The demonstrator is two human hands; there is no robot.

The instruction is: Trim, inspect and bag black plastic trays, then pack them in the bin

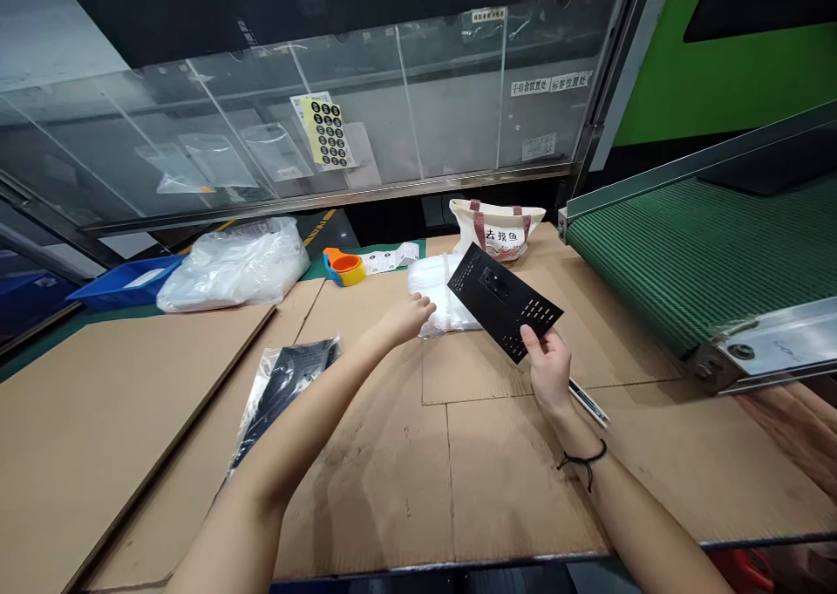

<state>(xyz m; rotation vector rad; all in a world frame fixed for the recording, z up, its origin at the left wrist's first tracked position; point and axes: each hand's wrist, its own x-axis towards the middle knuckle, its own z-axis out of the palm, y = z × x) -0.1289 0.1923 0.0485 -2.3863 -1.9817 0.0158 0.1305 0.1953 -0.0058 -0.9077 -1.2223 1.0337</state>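
My right hand (pixel 549 367) holds a flat black panel (pixel 493 302) by its lower right corner, thumb on top. Rows of slots run along the panel's ends, and a raised rectangle sits in its middle. The panel is tilted above the table, partly covering a stack of clear plastic bags (pixel 435 284). At the left edge of that stack is my left hand (pixel 411 317), its fingers curled in on the plastic. Left of my left forearm lies a black item in a clear bag (pixel 288 380), partly hidden by the arm.
A green conveyor belt (pixel 706 245) borders the right side. At the back stand a cloth bag (pixel 461 219), an orange-yellow tape dispenser (pixel 346 269), a bundle of plastic (pixel 235 267) and a blue tray (pixel 124 285). A raised cardboard sheet (pixel 118 419) covers the left. A thin pen-like object (pixel 589 404) lies beside my right wrist.
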